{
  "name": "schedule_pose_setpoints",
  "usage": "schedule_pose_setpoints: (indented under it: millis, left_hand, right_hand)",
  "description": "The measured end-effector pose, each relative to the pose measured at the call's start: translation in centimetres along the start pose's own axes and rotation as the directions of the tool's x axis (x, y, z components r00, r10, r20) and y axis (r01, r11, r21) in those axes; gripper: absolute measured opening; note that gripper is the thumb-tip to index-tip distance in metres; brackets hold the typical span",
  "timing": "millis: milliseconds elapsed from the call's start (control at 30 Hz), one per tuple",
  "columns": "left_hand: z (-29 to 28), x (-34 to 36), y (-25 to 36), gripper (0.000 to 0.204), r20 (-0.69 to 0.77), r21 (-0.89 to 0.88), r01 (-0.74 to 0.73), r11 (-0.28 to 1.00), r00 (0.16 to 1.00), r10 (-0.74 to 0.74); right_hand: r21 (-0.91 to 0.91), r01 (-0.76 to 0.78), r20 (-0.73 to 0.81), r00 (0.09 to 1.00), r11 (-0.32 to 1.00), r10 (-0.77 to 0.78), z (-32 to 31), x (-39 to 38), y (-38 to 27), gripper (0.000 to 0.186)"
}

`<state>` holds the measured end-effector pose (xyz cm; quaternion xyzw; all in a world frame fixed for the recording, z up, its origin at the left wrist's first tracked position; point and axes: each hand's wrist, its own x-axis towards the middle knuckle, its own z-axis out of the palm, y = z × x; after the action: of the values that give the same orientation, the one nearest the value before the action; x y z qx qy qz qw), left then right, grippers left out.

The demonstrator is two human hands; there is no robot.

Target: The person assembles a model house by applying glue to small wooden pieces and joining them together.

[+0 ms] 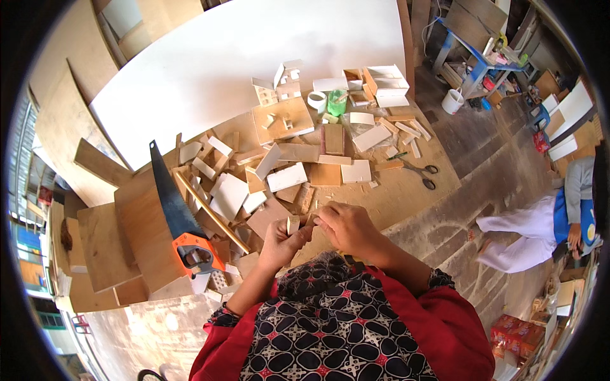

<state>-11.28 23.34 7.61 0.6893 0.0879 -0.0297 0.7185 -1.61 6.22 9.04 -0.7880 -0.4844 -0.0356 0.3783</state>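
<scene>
Close to my body, at the table's near edge, my left hand point(284, 245) is closed round a small pale wood piece point(293, 225). My right hand point(348, 228) meets it from the right, fingers pinched together at a small brown piece point(307, 220) between the hands. What that brown piece is, I cannot make out. Just beyond my hands lie white and brown wood offcuts point(287, 177) in a loose heap. A handsaw point(173, 197) with an orange and black handle lies to the left, next to a long thin wooden strip point(213, 213).
Black scissors point(421, 170) lie on the table point(406, 203) at right. Farther back are a tape roll point(317, 101), a green container point(337, 102), a small wooden assembly point(283, 120) and white boxes point(386, 84). A person point(546, 222) sits on the floor at right.
</scene>
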Motion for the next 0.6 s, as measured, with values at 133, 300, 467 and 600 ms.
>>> schedule_pose_setpoints:
  millis: [133,300,467,600]
  left_hand:
    - [0.6,0.3,0.0,0.02,-0.022,-0.072,0.117,0.991,0.993,-0.118]
    - [0.5,0.8,-1.0,0.02,0.021,-0.049,0.209,0.977,0.978,-0.208]
    - [0.7,0.7,-1.0,0.019,0.046,-0.044,0.254,0.966,0.967,-0.252]
    - [0.6,0.6,-1.1,0.019,0.056,-0.034,0.244,0.969,0.969,-0.241]
  right_hand:
    - [-0.041,0.015,0.041,0.999,0.999,-0.013,0.4,-1.1,0.5,0.013]
    - [-0.079,0.041,0.131,0.991,0.996,-0.03,0.4,-1.9,0.7,0.013]
    - [-0.151,0.037,0.152,0.988,0.988,-0.014,1.0,-2.3,0.7,0.014]
    - [-0.114,0.018,0.056,0.998,0.993,-0.012,2.2,-2.3,1.3,0.013]
